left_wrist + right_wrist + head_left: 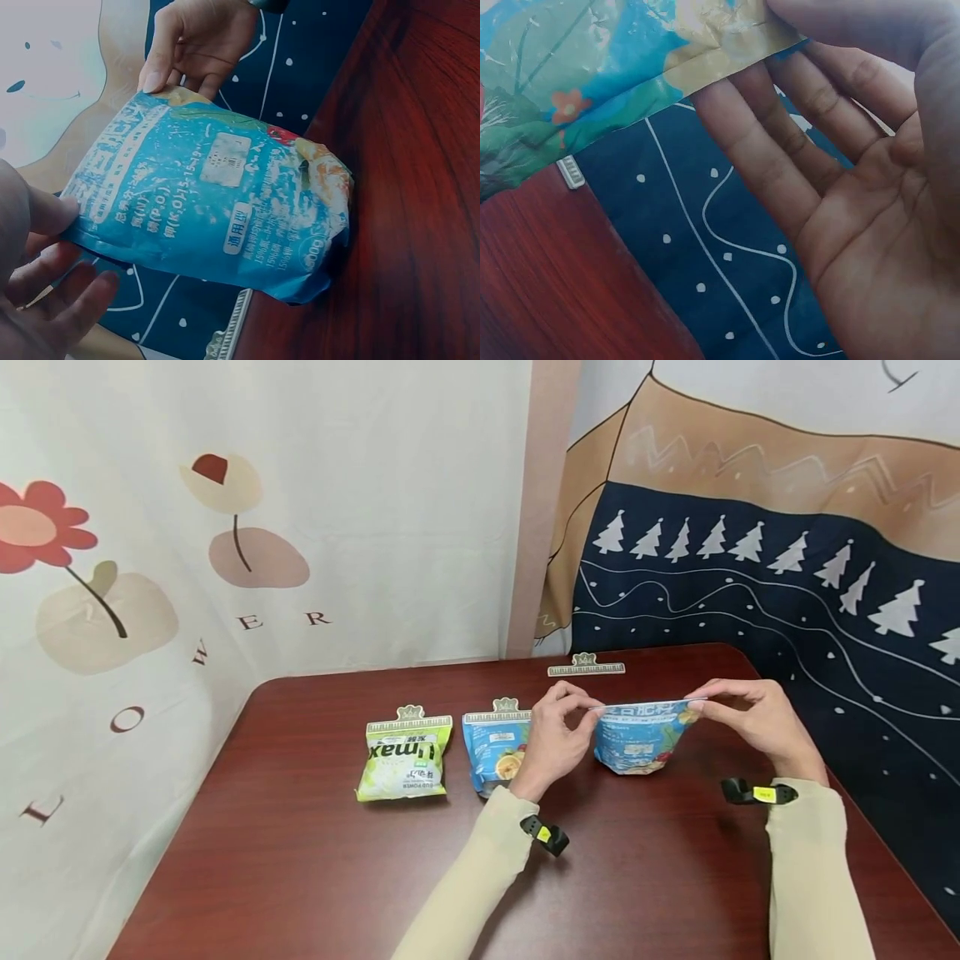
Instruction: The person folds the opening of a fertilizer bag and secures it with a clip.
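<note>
Both hands hold a blue plastic bag by the two ends of its top edge, which is stretched straight between them. The left hand pinches the left corner between thumb and forefinger; its other fingers are spread beneath in the left wrist view. At the opposite corner the right hand pinches with thumb and fingers. White print and a small label cover the bag's face in the left wrist view, with fruit pictures along one side. Behind the bag lies a long clip with a crown-shaped handle.
Left of the hands, a second blue bag lies partly behind the left hand, its top closed by a similar clip. Beside it is a green bag, also clipped. The dark red table meets printed curtains at the back.
</note>
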`<action>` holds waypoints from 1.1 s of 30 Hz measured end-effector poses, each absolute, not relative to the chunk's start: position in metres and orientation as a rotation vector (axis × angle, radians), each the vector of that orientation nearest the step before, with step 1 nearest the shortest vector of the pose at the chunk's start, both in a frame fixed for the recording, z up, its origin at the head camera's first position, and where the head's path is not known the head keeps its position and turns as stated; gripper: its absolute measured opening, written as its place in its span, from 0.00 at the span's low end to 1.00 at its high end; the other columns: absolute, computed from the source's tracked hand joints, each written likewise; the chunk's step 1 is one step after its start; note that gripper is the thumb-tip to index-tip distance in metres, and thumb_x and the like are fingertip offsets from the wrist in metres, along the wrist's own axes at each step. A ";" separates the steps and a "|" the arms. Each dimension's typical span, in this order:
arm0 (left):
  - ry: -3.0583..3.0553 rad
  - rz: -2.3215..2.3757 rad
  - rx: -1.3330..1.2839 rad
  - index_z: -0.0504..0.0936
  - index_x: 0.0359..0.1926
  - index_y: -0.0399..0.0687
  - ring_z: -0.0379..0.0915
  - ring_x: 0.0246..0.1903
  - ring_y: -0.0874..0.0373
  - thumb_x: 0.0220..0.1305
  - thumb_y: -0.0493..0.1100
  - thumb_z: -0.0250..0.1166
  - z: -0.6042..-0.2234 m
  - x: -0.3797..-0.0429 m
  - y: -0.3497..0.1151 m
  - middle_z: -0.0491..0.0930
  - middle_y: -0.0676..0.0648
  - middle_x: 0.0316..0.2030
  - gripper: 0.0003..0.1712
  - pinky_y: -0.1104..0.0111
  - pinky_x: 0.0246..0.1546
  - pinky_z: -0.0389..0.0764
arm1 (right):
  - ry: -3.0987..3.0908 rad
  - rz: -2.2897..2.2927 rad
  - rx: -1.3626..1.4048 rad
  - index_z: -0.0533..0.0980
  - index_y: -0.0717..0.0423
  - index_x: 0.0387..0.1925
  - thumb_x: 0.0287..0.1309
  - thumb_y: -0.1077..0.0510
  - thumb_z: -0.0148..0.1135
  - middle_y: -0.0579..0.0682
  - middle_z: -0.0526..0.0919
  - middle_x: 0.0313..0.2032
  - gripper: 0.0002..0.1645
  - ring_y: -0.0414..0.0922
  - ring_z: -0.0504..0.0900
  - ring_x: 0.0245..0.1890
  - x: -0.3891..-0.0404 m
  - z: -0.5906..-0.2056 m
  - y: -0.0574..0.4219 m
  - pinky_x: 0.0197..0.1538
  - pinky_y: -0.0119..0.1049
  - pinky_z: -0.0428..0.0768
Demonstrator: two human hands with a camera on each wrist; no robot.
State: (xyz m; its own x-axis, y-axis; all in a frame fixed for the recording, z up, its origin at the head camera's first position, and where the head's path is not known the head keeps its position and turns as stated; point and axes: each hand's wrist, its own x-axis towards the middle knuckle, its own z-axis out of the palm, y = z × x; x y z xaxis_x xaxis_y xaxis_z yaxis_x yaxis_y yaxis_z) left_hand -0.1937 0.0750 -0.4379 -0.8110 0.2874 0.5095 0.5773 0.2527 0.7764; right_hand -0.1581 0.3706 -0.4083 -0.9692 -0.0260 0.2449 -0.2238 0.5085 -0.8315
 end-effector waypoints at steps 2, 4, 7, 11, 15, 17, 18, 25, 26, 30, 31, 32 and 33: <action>-2.269 -1.566 -0.833 0.90 0.41 0.49 0.78 0.40 0.64 0.71 0.41 0.67 -0.436 -0.194 0.075 0.82 0.53 0.39 0.06 0.78 0.39 0.78 | -2.561 1.442 0.225 0.86 0.61 0.47 0.64 0.60 0.70 0.36 0.89 0.38 0.11 0.40 0.83 0.35 -0.157 -0.406 0.369 0.38 0.27 0.82; -2.280 -1.568 -0.859 0.90 0.42 0.48 0.79 0.39 0.66 0.71 0.41 0.66 -0.433 -0.195 0.076 0.85 0.53 0.40 0.06 0.79 0.39 0.79 | -2.569 1.440 0.244 0.86 0.60 0.47 0.64 0.59 0.70 0.38 0.89 0.39 0.12 0.40 0.84 0.36 -0.156 -0.403 0.367 0.39 0.27 0.83; -2.312 -1.568 -0.893 0.89 0.44 0.48 0.78 0.37 0.66 0.71 0.40 0.65 -0.427 -0.194 0.078 0.86 0.52 0.40 0.07 0.79 0.39 0.81 | -2.576 1.438 0.288 0.86 0.59 0.47 0.63 0.59 0.71 0.39 0.89 0.40 0.12 0.41 0.84 0.37 -0.156 -0.400 0.362 0.40 0.27 0.84; -2.384 -1.496 -0.942 0.89 0.47 0.49 0.77 0.39 0.66 0.71 0.41 0.66 -0.418 -0.193 0.084 0.86 0.53 0.43 0.08 0.80 0.42 0.81 | -2.578 1.417 0.343 0.87 0.58 0.46 0.62 0.62 0.71 0.40 0.89 0.39 0.10 0.41 0.86 0.36 -0.158 -0.396 0.353 0.39 0.28 0.85; -2.455 -1.350 -0.983 0.89 0.47 0.51 0.79 0.46 0.65 0.71 0.44 0.67 -0.409 -0.193 0.094 0.86 0.54 0.45 0.08 0.82 0.48 0.79 | -2.599 1.362 0.364 0.88 0.56 0.44 0.62 0.62 0.71 0.38 0.89 0.38 0.08 0.38 0.85 0.37 -0.159 -0.393 0.345 0.39 0.27 0.85; -2.482 -1.261 -1.007 0.89 0.47 0.52 0.80 0.45 0.65 0.71 0.45 0.67 -0.406 -0.192 0.099 0.86 0.55 0.45 0.08 0.83 0.46 0.78 | -2.611 1.348 0.371 0.88 0.55 0.44 0.63 0.61 0.71 0.39 0.89 0.38 0.08 0.36 0.84 0.38 -0.160 -0.393 0.342 0.40 0.26 0.85; -2.494 -1.214 -1.016 0.89 0.47 0.53 0.80 0.44 0.65 0.71 0.46 0.67 -0.405 -0.192 0.101 0.86 0.55 0.44 0.08 0.84 0.45 0.77 | -2.616 1.343 0.375 0.88 0.54 0.43 0.63 0.61 0.71 0.40 0.89 0.38 0.08 0.36 0.84 0.39 -0.160 -0.393 0.340 0.40 0.26 0.85; -2.464 -1.087 -1.064 0.89 0.44 0.57 0.73 0.33 0.71 0.71 0.47 0.66 -0.406 -0.193 0.113 0.85 0.57 0.40 0.06 0.86 0.33 0.70 | -2.592 1.340 0.429 0.88 0.55 0.43 0.64 0.61 0.70 0.42 0.90 0.37 0.07 0.34 0.84 0.38 -0.161 -0.395 0.333 0.41 0.24 0.84; -2.456 -1.086 -1.068 0.89 0.44 0.57 0.72 0.32 0.72 0.71 0.47 0.66 -0.406 -0.194 0.113 0.84 0.58 0.40 0.06 0.85 0.32 0.70 | -2.585 1.333 0.444 0.88 0.55 0.43 0.64 0.62 0.70 0.43 0.90 0.37 0.07 0.34 0.84 0.38 -0.161 -0.396 0.334 0.41 0.24 0.84; -2.442 -1.064 -1.058 0.88 0.42 0.58 0.72 0.31 0.73 0.71 0.46 0.66 -0.408 -0.195 0.115 0.85 0.59 0.40 0.05 0.85 0.32 0.70 | -2.548 1.308 0.501 0.88 0.56 0.43 0.62 0.65 0.70 0.45 0.89 0.38 0.08 0.33 0.83 0.38 -0.163 -0.398 0.333 0.41 0.23 0.83; -2.445 -1.054 -1.052 0.88 0.42 0.58 0.72 0.32 0.73 0.71 0.46 0.66 -0.408 -0.194 0.115 0.85 0.59 0.40 0.05 0.85 0.32 0.70 | -2.539 1.307 0.507 0.88 0.56 0.42 0.61 0.66 0.70 0.46 0.89 0.37 0.08 0.33 0.82 0.38 -0.164 -0.399 0.333 0.41 0.23 0.83; -2.446 -1.046 -1.045 0.88 0.42 0.58 0.73 0.32 0.73 0.71 0.46 0.65 -0.409 -0.194 0.115 0.86 0.59 0.41 0.05 0.86 0.33 0.70 | -2.534 1.303 0.510 0.88 0.56 0.42 0.61 0.66 0.71 0.46 0.89 0.37 0.08 0.33 0.82 0.38 -0.164 -0.400 0.332 0.41 0.23 0.83; -2.447 -1.044 -1.039 0.88 0.42 0.58 0.74 0.32 0.72 0.71 0.46 0.65 -0.409 -0.194 0.115 0.86 0.59 0.41 0.05 0.86 0.33 0.69 | -2.530 1.301 0.515 0.88 0.56 0.41 0.61 0.67 0.71 0.47 0.89 0.37 0.08 0.34 0.82 0.38 -0.165 -0.400 0.332 0.40 0.22 0.83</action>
